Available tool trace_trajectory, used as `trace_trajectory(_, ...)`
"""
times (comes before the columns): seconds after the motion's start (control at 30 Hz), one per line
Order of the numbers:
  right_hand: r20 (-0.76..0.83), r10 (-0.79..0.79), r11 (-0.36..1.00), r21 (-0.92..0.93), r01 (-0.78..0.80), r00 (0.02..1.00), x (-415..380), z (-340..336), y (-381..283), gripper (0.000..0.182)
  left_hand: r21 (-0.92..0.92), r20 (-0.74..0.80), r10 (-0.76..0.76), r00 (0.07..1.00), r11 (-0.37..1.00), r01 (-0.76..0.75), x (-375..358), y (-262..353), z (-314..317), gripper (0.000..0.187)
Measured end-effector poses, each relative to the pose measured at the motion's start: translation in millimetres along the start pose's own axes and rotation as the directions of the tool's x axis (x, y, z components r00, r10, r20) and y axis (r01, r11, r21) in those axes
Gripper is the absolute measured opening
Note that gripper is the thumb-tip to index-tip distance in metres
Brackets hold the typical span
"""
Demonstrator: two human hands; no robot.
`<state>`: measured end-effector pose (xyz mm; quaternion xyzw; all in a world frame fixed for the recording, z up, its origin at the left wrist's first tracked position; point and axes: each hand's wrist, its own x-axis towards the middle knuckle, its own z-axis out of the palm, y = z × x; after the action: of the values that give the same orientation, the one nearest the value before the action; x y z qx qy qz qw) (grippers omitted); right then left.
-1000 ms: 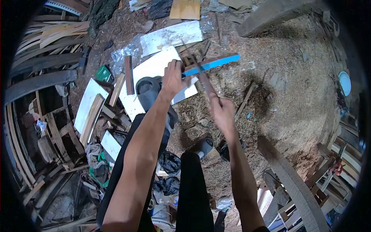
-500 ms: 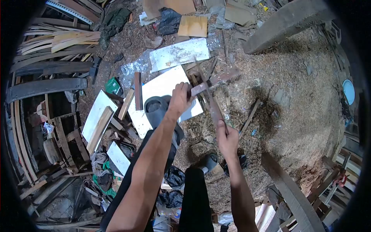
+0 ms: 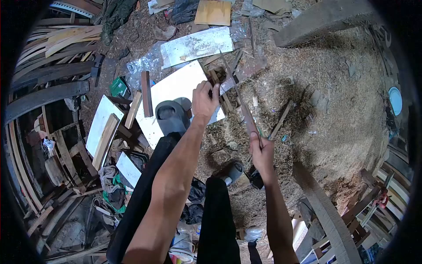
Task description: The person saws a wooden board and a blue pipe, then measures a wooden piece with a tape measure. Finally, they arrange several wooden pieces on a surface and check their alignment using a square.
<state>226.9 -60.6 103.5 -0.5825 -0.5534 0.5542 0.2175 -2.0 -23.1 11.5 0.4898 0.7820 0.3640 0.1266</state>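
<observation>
A wooden strip (image 3: 254, 67), blurred, is gripped at its near end by the curled left hand (image 3: 205, 99), and is extended obliquely forward and to the right. By the closed right hand (image 3: 262, 152), a long tapered blade (image 3: 239, 97) is grasped at its lower end, its tip directed forward. The blade is seen crossing the strip just beyond the left hand; whether the two are touching cannot be told. Beneath the left hand, a large white board (image 3: 176, 93) is laid on the ground, partly covered by a grey slide sandal (image 3: 169, 115). A reddish-brown wooden bar (image 3: 146, 94) is placed over the board's left part. The ground to the right is strewn with wood shavings (image 3: 340, 110), and a heavy timber (image 3: 316, 25) is seen at the upper right.
</observation>
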Motion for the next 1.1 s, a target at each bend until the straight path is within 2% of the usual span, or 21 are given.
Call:
trace_trajectory(0.07,0.016,0.053,0.998,-0.036,-0.053,0.998,-11,-8,3,0.049,0.021,0.001,0.018,1.000,1.000,-0.018,1,2,2,0.031)
trace_trajectory(0.13,0.022,0.133,0.981,-0.142,-0.129,0.991,-21,-12,-3,0.049,0.002,0.108,0.025,0.994,1.000,-0.026,9,-2,-1,0.036)
trace_trajectory(0.17,0.027,0.134,0.982,-0.138,-0.129,0.991,-25,-13,-4,0.049,0.008,0.108,0.025,0.994,1.000,-0.026,10,-2,-2,0.036)
trace_trajectory(0.23,0.010,0.205,0.972,-0.123,-0.202,0.979,-32,-13,-8,0.049,0.057,0.123,-0.134,0.983,0.990,0.128,14,-1,-3,0.035)
trace_trajectory(0.27,-0.038,0.170,0.983,-0.062,-0.172,0.985,-35,-8,-10,0.052,0.001,0.155,-0.273,0.949,0.961,0.276,18,-3,-3,0.028)
trace_trajectory(0.3,-0.039,0.174,0.983,-0.057,-0.176,0.984,-35,-6,-11,0.052,0.006,0.158,-0.272,0.949,0.962,0.274,21,-5,1,0.028)
trace_trajectory(0.33,-0.030,0.124,0.991,-0.047,-0.125,0.992,-35,-6,-14,0.050,0.069,-0.056,-0.214,0.975,0.974,0.218,25,-4,6,0.025)
trace_trajectory(0.37,-0.024,0.072,0.997,-0.036,-0.073,0.997,-33,-5,-22,0.048,0.141,-0.263,-0.129,0.956,0.975,0.170,28,-5,10,0.025)
trace_trajectory(0.4,-0.024,0.090,0.996,-0.015,-0.091,0.996,-31,-2,-32,0.046,0.161,-0.231,-0.216,0.949,0.953,0.257,28,-7,13,0.041)
trace_trajectory(0.43,-0.026,0.096,0.995,-0.013,-0.096,0.995,-31,1,-33,0.046,0.163,-0.225,-0.216,0.950,0.953,0.256,28,-7,15,0.041)
trace_trajectory(0.5,0.004,0.071,0.997,0.011,-0.071,0.997,-28,5,-36,0.045,0.307,-0.168,-0.173,0.971,0.926,0.218,29,-6,20,0.053)
trace_trajectory(0.63,0.052,0.192,0.980,-0.059,-0.189,0.980,-36,7,-45,0.044,0.332,-0.173,-0.197,0.965,0.911,0.246,32,-4,23,0.047)
trace_trajectory(0.67,0.007,0.117,0.991,-0.065,-0.116,0.993,-40,11,-54,0.044,0.331,-0.166,-0.197,0.966,0.912,0.243,33,-3,22,0.047)
trace_trajectory(0.7,0.003,0.121,0.990,-0.066,-0.121,0.993,-42,13,-62,0.044,0.314,-0.136,-0.235,0.962,0.911,0.267,33,-1,20,0.048)
trace_trajectory(0.77,-0.071,0.068,0.969,-0.234,-0.083,0.995,-44,15,-76,0.039,0.299,-0.097,-0.273,0.957,0.909,0.290,34,2,18,0.050)
trace_trajectory(0.8,-0.040,0.117,0.954,-0.274,-0.124,0.992,-43,15,-83,0.037,0.290,-0.108,-0.272,0.956,0.911,0.292,33,2,19,0.051)
trace_trajectory(0.9,-0.064,0.154,0.973,-0.165,-0.163,0.986,-24,32,-98,0.034,0.281,-0.123,-0.274,0.954,0.912,0.299,35,-2,22,0.053)
trace_trajectory(0.93,-0.069,0.164,0.970,-0.169,-0.174,0.984,-13,38,-96,0.034,0.302,-0.114,-0.256,0.960,0.912,0.279,37,-4,22,0.054)
trace_trajectory(0.97,0.015,0.217,0.953,-0.218,-0.209,0.976,-2,43,-91,0.030,0.321,-0.105,-0.241,0.965,0.910,0.263,35,-5,22,0.056)
trace_trajectory(1.0,0.092,0.263,0.936,-0.265,-0.231,0.960,6,45,-88,0.040,0.308,-0.096,-0.245,0.965,0.914,0.263,36,-5,22,0.057)
trace_trajectory(1.1,0.032,0.310,0.918,-0.272,-0.291,0.950,-28,30,-107,0.035,0.364,-0.059,-0.281,0.958,0.887,0.283,36,-3,21,0.058)
